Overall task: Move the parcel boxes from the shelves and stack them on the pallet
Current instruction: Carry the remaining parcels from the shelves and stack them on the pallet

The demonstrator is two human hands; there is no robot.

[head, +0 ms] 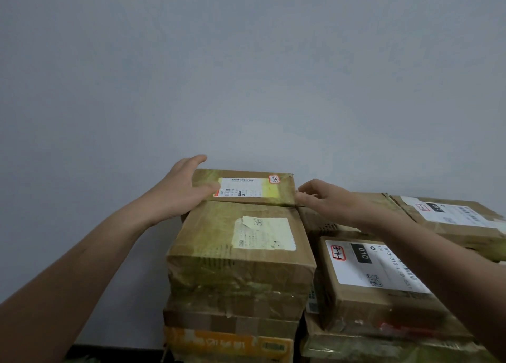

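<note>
The stack of boxes suggests the placing step: a flat parcel box point(254, 188) lies at the stack's back, at 12 o'clock from the larger taped box point(241, 250) and close to the grey wall point(246, 61). The left hand point(180, 191) clasps its 9 o'clock end, thumb on the label and fingers over the far corner. The right hand point(325, 198) pinches its 3 o'clock corner with curled fingertips. Next it probably needs squaring, then both hands let go. It is brown cardboard under yellowed tape, with a white label and a small red-edged sticker. The pallet itself is hidden.
</note>
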